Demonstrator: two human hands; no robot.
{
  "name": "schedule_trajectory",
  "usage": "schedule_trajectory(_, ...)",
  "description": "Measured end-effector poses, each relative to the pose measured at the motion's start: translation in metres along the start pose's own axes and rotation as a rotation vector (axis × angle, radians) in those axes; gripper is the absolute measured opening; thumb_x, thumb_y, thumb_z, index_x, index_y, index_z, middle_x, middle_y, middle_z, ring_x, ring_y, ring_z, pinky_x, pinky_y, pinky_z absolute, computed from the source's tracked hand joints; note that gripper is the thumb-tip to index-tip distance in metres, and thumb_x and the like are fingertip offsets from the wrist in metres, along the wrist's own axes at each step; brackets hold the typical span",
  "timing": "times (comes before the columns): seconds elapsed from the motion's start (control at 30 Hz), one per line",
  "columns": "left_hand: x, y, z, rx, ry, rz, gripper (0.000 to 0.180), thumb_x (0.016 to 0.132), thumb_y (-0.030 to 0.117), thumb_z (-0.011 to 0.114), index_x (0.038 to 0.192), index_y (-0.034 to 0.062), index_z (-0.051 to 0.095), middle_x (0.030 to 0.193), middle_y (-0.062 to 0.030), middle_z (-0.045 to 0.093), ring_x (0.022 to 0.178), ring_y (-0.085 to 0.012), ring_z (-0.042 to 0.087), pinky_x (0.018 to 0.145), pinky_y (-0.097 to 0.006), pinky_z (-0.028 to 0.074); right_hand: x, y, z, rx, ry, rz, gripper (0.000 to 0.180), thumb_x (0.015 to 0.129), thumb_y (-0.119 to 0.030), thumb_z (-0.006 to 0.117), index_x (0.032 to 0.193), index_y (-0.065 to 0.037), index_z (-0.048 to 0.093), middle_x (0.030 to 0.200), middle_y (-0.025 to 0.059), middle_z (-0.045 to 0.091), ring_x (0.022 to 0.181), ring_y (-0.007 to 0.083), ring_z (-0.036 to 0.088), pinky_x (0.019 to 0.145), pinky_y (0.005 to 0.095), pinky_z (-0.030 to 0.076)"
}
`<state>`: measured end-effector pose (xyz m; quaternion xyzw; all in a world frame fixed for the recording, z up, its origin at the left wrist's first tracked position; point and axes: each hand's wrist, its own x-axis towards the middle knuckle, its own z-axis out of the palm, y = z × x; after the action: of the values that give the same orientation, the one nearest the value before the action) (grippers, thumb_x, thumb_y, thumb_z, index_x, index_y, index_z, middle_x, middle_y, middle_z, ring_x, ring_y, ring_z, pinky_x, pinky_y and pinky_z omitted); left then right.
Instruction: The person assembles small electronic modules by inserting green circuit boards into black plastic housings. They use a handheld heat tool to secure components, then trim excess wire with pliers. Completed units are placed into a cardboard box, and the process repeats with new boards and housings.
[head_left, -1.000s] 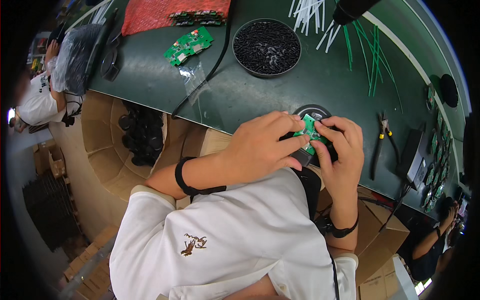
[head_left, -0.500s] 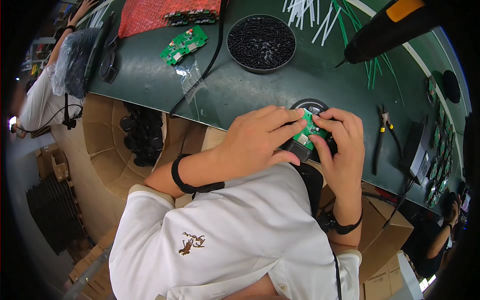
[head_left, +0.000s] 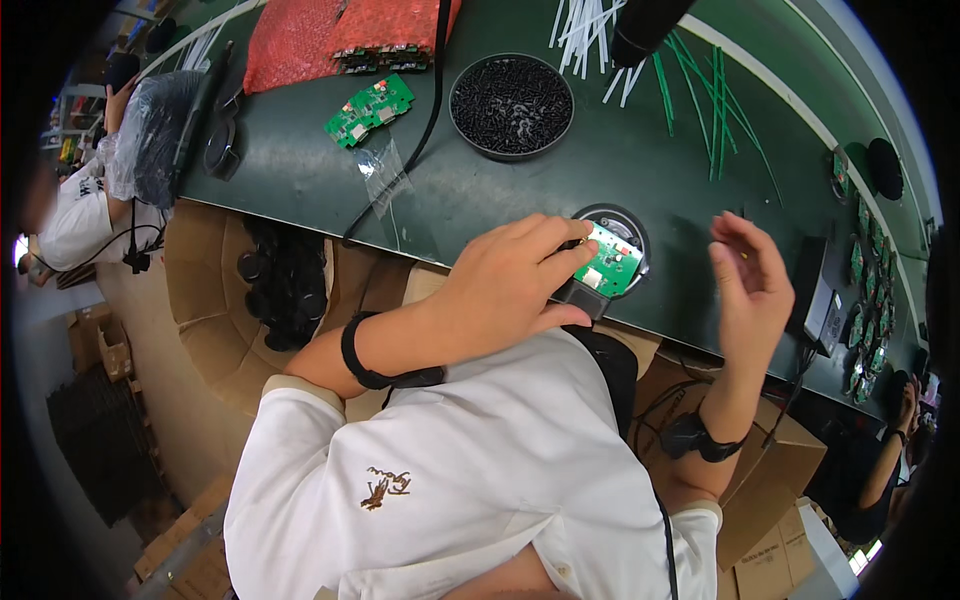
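Note:
My left hand (head_left: pixel 510 285) rests on a small green circuit board (head_left: pixel 612 262) that lies in a round black housing (head_left: pixel 625 222) at the near edge of the dark green bench; its fingers hold the board in place. My right hand (head_left: pixel 748 285) is lifted to the right of the housing, apart from it, fingers loosely curled, thumb and forefinger pinched on something tiny that I cannot make out. A black band sits on each wrist.
A round black tray of small black screws (head_left: pixel 511 104) stands behind the housing. More green boards (head_left: pixel 369 108) lie at back left beside red bubble wrap (head_left: pixel 300 38). White and green strips (head_left: pixel 700 80) lie at back right. Cardboard boxes (head_left: pixel 215 300) stand below the bench. Other people sit at left and lower right.
My right hand has let go of the board and lifted away to the right. My left hand stays on the board.

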<state>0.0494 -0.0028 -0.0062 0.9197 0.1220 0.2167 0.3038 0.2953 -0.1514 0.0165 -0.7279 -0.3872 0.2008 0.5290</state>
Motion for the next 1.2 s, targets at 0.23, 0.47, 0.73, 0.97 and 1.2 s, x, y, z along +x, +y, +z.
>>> schedule_trajectory(0.23,0.005,0.009,-0.007,-0.167,0.044,-0.054,0.059,0.073,0.026,0.09,0.121,0.0006,0.065,0.122,-0.0141,0.061,0.11,-0.0357,0.062,0.091,-0.043,0.053,0.055,-0.048,0.016,0.007,-0.075,-0.143,0.041,0.095,-0.006,0.074,0.134,0.001,0.065,0.117,0.0137,0.073,0.109,0.0192,0.07,0.099,0.0329,0.055)
schedule_trajectory(0.47,0.06,-0.047,-0.049,0.33,0.287,-0.17,0.016,0.085,0.008,0.077,0.097,0.0009,0.069,0.091,-0.0152,0.066,0.086,-0.036,0.067,0.074,-0.044,0.054,0.161,-0.06,0.097,0.322,-0.025,-0.452,0.069,0.094,-0.01,0.077,0.154,0.002,0.044,0.136,0.0155,0.064,0.127,0.0213,0.061,0.107,0.0362,0.05)
schedule_trajectory(0.73,0.071,-0.074,-0.047,0.455,0.14,-0.265,0.005,0.084,0.005,0.07,0.087,0.0001,0.069,0.098,-0.0198,0.066,0.089,-0.0396,0.07,0.077,-0.049,0.058,0.158,-0.083,0.101,0.249,-0.136,-0.403,0.057,0.089,-0.015,0.081,0.139,0.001,0.06,0.11,0.0064,0.071,0.099,0.013,0.067,0.095,0.029,0.052)
schedule_trajectory(0.97,0.071,-0.078,-0.044,0.427,0.256,-0.217,0.01,0.088,0.008,0.07,0.088,-0.0004,0.064,0.098,-0.0195,0.067,0.086,-0.0392,0.071,0.074,-0.048,0.057,0.104,-0.12,0.084,0.518,-0.43,-0.317,0.041,0.089,-0.01,0.075,0.125,0.004,0.063,0.086,0.0046,0.065,0.075,0.0138,0.064,0.07,0.0286,0.052)
schedule_trajectory(1.2,0.058,-0.031,-0.054,-0.353,0.189,-0.41,0.009,0.094,0.005,0.072,0.101,-0.0009,0.069,0.08,-0.0089,0.072,0.069,-0.0174,0.069,0.065,-0.031,0.054,0.071,-0.115,0.074,0.667,-0.427,-0.255,0.03,0.099,-0.018,0.068,0.12,0.001,0.059,0.074,0.0007,0.05,0.064,0.0119,0.052,0.072,0.0328,0.047)
